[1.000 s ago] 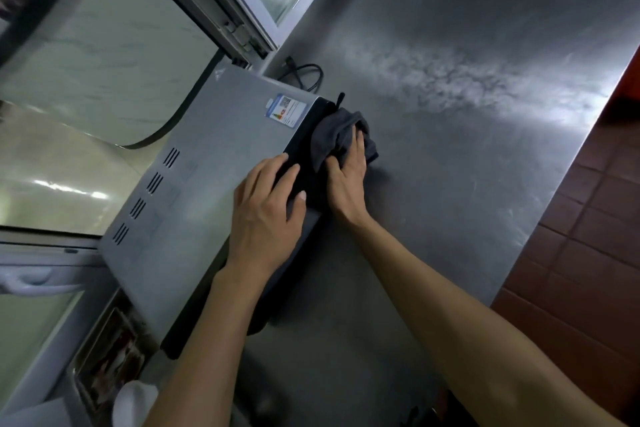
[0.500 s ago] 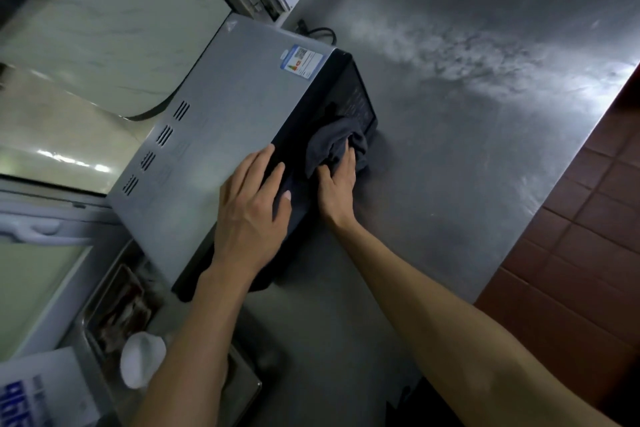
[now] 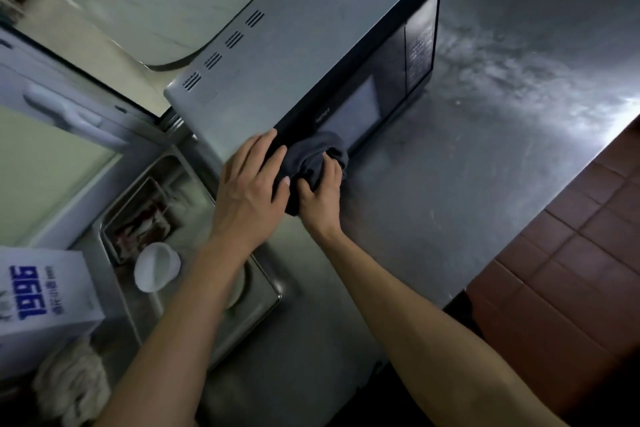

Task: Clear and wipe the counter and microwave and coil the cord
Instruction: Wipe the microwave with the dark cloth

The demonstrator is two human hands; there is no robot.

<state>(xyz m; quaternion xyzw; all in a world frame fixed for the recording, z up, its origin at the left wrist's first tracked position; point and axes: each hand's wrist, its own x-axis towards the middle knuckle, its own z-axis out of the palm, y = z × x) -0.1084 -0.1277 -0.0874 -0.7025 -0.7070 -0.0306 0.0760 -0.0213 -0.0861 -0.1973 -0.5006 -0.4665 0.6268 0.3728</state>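
Note:
A silver microwave [image 3: 304, 45] with a black door stands on the steel counter [image 3: 485, 156]. My right hand [image 3: 320, 196] clutches a dark grey cloth [image 3: 315, 158] and presses it against the lower near corner of the door. My left hand [image 3: 251, 187] lies flat on the microwave's top at its near front corner, fingers spread over the edge beside the cloth. The cord is out of sight.
A steel tray [image 3: 194, 288] with a white cup [image 3: 157, 265] and some wrappers sits left of my arms. A white carton [image 3: 41, 295] with blue print and a pale rag [image 3: 72, 381] lie at the lower left. The counter edge drops to red floor tiles [image 3: 575, 253] on the right.
My right hand has slid the cloth along the door from the control-panel end to the near end. My left hand stays on top. The view has shifted, and the cord has left the frame.

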